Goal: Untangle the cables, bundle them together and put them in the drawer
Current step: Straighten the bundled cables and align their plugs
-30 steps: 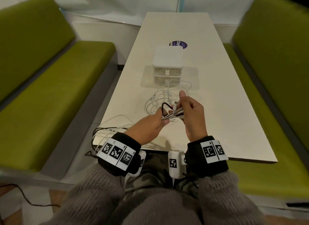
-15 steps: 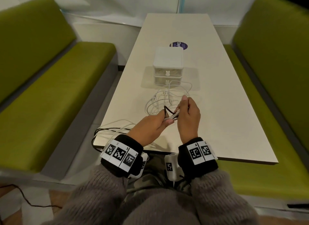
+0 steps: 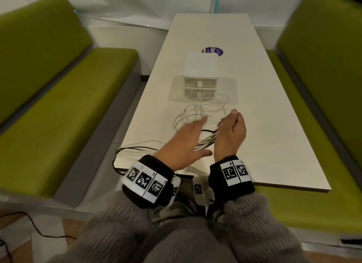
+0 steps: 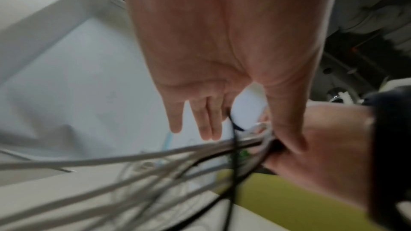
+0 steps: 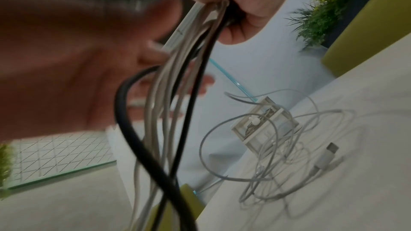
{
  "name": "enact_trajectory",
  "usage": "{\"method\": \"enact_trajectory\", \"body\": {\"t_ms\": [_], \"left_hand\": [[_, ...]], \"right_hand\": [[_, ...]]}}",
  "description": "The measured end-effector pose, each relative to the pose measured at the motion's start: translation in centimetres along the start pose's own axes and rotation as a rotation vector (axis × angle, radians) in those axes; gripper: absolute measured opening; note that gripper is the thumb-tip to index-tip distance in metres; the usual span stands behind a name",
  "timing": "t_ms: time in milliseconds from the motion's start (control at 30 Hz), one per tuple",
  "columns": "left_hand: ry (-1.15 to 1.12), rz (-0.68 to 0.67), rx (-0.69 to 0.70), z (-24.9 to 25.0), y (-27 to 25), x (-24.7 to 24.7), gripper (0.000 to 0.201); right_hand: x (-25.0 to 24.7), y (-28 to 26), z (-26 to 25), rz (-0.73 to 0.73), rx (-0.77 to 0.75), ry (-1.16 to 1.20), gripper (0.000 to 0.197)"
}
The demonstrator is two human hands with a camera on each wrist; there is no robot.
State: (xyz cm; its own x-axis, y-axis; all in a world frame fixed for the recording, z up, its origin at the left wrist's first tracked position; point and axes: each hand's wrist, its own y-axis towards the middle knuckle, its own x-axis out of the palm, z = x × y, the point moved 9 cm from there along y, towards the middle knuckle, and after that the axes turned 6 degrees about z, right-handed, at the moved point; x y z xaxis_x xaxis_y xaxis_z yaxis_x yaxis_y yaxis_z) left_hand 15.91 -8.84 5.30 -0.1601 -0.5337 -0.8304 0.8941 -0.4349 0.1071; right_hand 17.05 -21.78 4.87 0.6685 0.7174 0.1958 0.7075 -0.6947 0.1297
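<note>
Head view showed the task partly done: the right hand (image 3: 231,133) clutched a gathered bunch of cables (image 3: 207,140), white strands and one black, while a loose white coil (image 3: 201,112) lay on the table (image 3: 264,125) at twelve o'clock from the hands, before the closed drawer unit (image 3: 200,76). The left hand (image 3: 184,141), fingers spread and gripping nothing, hovered at nine o'clock of the bunch. Coiling, bundling and stowing remained, I judged.

Table (image 3: 274,125): long, pale top, running away from the viewer.
Benches: green cushioned seat on the left (image 3: 64,110), another on the right (image 3: 333,86).
Sticker (image 3: 212,51): round, dark blue, on the tabletop.
Plant (image 5: 329,6): green foliage, visible in the right wrist view.
</note>
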Motion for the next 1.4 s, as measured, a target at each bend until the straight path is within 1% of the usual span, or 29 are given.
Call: {"method": "enact_trajectory", "body": {"t_ms": [33,67,133,167,233,300,367,400,433,467,500,567,600,633,700,733,800,867,900,1000,1067,1167,1267,1333,1400], "left_hand": [[-0.011,-0.034,0.024,0.8,0.3,0.7,0.073],[-0.053,-0.072,0.011,0.9,0.6,1.3,0.059],[-0.195,-0.133,-0.071,0.1,0.6,2.1,0.029],[-0.259,-0.158,-0.101,-0.3,0.5,2.4,0.020],[-0.301,-0.175,-0.105,-0.6,0.5,2.3,0.018],[-0.318,-0.135,-0.096,-0.4,0.7,1.3,0.021],[-0.353,-0.075,-0.083,-0.6,1.0,0.1,0.021],[-0.361,-0.036,-0.070,-0.7,1.2,-0.5,0.020],[-0.370,0.011,-0.060,-0.8,1.2,-1.2,0.021],[-0.387,0.061,-0.055,-0.9,1.2,-1.8,0.021],[-0.406,0.106,-0.056,-0.9,1.2,-2.3,0.021],[-0.405,0.145,-0.057,-1.0,1.3,-2.4,0.016],[-0.392,0.147,-0.058,-1.0,1.3,-2.2,0.015],[-0.371,0.143,-0.060,-1.0,1.4,-1.9,0.016],[-0.314,0.116,-0.051,-1.2,1.4,-1.0,0.013],[-0.271,0.092,-0.042,-1.3,1.4,-0.6,0.013],[-0.193,0.039,-0.050,-1.4,1.3,0.6,0.022],[-0.131,-0.001,-0.057,-1.5,1.3,1.6,0.028],[-0.051,-0.030,-0.078,-1.7,1.3,2.0,0.029],[0.262,-0.082,-0.139,-3.5,0.8,2.5,0.022],[0.353,-0.135,-0.206,-5.4,-0.3,2.6,0.021],[0.394,-0.189,-0.307,-8.0,-2.0,2.5,0.025],[0.404,-0.179,-0.342,-9.3,-2.7,1.8,0.031],[0.367,-0.166,-0.376,-10.2,-3.4,1.2,0.026],[0.323,-0.132,-0.411,-11.4,-4.5,0.2,0.015]], "right_hand": [[0.0,0.0,-0.1,-0.008,-0.012,-0.014,0.038],[-0.1,0.1,-0.3,-0.008,-0.014,-0.004,0.038],[-0.5,0.4,-0.7,0.007,-0.014,0.043,0.037],[-0.6,0.5,-0.6,0.011,-0.011,0.056,0.037],[-0.7,0.6,-0.4,-0.009,0.016,0.087,0.037],[-0.3,0.7,-0.2,-0.047,0.064,0.129,0.033],[0.4,0.7,0.3,-0.096,0.177,0.230,0.024],[0.8,0.5,0.7,-0.136,0.254,0.285,0.035],[1.4,0.2,1.1,-0.199,0.316,0.331,0.052],[2.1,-0.3,1.3,-0.283,0.343,0.318,0.063],[2.8,-1.1,1.5,-0.385,0.363,0.264,0.063],[4.2,-3.3,1.9,-0.602,0.347,0.073,0.039],[4.6,-3.9,2.0,-0.671,0.306,-0.010,0.034],[4.8,-4.2,2.0,-0.701,0.252,-0.063,0.036],[4.7,-4.0,2.1,-0.683,0.170,-0.107,0.040],[4.4,-3.7,2.1,-0.648,0.163,-0.107,0.041],[3.9,-3.4,2.8,-0.574,0.196,-0.084,0.042],[3.6,-3.6,3.3,-0.526,0.275,-0.024,0.042],[3.5,-3.7,3.6,-0.496,0.341,0.036,0.041],[2.8,-2.7,4.3,-0.368,0.538,0.299,0.034],[2.1,-1.5,4.4,-0.298,0.606,0.462,0.033],[1.2,-0.7,4.9,-0.228,0.668,0.567,0.034],[0.8,-0.3,5.3,-0.196,0.675,0.587,0.036],[0.4,0.4,5.4,-0.166,0.663,0.595,0.035],[-0.2,1.2,5.2,-0.138,0.652,0.624,0.035]]}}
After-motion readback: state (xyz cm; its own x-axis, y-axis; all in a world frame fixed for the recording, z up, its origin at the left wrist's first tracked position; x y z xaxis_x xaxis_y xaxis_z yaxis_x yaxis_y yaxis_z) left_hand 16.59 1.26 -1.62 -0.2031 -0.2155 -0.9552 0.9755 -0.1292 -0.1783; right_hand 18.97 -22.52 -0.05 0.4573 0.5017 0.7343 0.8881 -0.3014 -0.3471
